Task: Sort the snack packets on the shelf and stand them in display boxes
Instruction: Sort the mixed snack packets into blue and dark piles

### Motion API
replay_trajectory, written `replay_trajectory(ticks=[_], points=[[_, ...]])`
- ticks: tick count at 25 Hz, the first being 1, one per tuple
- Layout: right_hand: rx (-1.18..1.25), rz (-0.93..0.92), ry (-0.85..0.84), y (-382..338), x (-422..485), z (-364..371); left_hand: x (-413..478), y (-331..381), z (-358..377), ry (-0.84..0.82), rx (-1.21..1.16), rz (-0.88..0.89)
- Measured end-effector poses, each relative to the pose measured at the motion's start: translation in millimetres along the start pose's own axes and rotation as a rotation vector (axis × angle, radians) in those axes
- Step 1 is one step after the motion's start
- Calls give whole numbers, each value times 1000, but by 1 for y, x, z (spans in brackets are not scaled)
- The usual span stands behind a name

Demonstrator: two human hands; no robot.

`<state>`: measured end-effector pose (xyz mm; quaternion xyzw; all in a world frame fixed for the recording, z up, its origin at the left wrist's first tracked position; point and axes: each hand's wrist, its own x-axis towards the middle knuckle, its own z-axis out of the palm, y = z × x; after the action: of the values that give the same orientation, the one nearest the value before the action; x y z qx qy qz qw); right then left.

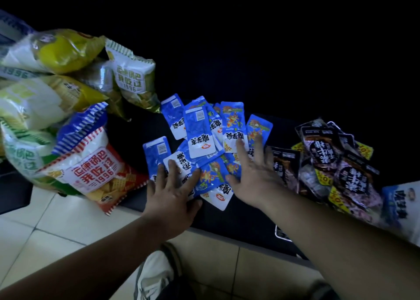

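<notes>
Blue foil sachets (204, 145) lay in a loose, overlapping heap under and between both hands, on the dark shelf (238, 215). The left hand (172, 193) rested flat on the heap's near left edge, fingers straight and spread. The right hand (254, 174) lay flat on its right side, fingers likewise splayed, pinching nothing. With a palm down on either flank, the hands seemed set to rake the scattered sachets into one stack, a likely step before standing them up. No display box was plainly visible.

The sachets were small, flat and rectangular, glossy with white label panels, some face up and some showing barcoded backs. Film that slick would probably slide rather than stay stacked.

Just right of the right hand sat a separate heap of dark packets (329, 161), crinkled, with yellow corner flashes. They seemed to be kept apart by kind. Left of the left hand leaned a red-striped bag (91, 170), pillow-shaped and puffed with air, with yellow and green bags (56, 49) piled beyond it. Past the right forearm lay a pale blue-and-white pack (397, 204), too blurred to identify. Below the wrists showed pale floor tiles (68, 227) and a shoe (154, 274).
</notes>
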<state>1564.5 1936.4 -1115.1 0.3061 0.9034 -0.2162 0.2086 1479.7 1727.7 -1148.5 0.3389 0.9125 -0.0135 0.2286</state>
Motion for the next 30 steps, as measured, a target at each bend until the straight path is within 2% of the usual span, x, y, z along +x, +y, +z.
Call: replay_trajectory(ticks=[2, 6, 9, 14, 16, 20, 22, 26, 28, 30], points=[[-40, 83, 31, 4, 5, 2, -2, 2, 6, 59, -17, 4], [-90, -30, 47, 12, 18, -2, 0, -2, 8, 179, -97, 15], [53, -20, -48, 5, 27, -8, 2, -3, 9, 168, -36, 28], [25, -50, -98, -12, 22, 7, 4, 10, 6, 188, 19, 39], [83, -83, -72, -19, 14, 16, 4, 5, 4, 224, -58, 83], [175, -243, -1, -13, 0, 28, -1, -15, -1, 350, -359, 230], [135, -291, 39, -1, -7, 28, -2, -18, -7, 295, -307, 261], [-74, -195, 117, 12, -18, 23, 4, 0, -12, 1, 25, 248], [-115, -157, 108, 12, -16, 18, 7, 4, -9, -25, 95, 237], [-132, -171, 89, 10, -11, 11, 8, 0, -7, 58, 82, 259]])
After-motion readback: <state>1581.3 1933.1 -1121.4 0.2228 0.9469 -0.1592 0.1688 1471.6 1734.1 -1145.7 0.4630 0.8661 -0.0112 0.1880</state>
